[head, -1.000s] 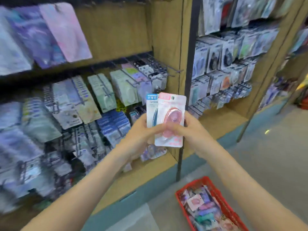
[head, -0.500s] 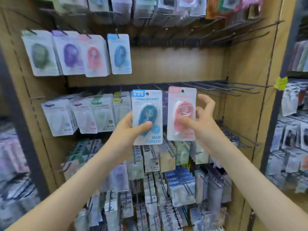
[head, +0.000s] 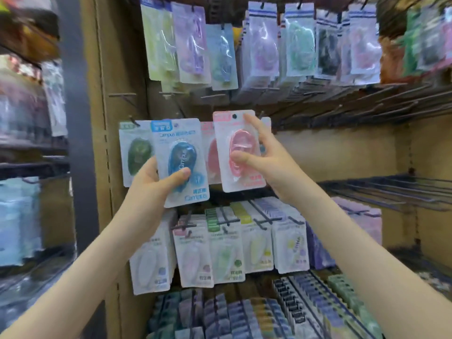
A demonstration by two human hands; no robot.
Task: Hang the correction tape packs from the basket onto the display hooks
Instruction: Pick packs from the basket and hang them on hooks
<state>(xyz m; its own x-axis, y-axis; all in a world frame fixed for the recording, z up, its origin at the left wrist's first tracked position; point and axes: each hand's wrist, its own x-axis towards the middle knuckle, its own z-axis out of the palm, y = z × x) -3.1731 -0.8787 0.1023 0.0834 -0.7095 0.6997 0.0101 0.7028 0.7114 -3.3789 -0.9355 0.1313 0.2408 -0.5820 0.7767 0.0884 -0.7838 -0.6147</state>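
at the display hooks, hanging the pink pack, pinched in right hand; left hand gripping blue pack; next, threading hole onto hook.

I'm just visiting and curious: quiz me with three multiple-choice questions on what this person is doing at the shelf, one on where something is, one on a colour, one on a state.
1. Where is the pink pack relative to the blue pack?
A. To its right and a bit higher
B. Below it
C. Behind it

2. What colour is the tape in the pack hanging just behind the blue pack's left edge?
A. Yellow
B. Dark green
C. White

3. What is the left hand doing?
A. Resting empty
B. Holding the blue pack
C. Holding the pink pack

Answers:
1 A, the right hand holds it up to the right.
2 B, the green pack shows there.
3 B, its thumb presses the pack's front.
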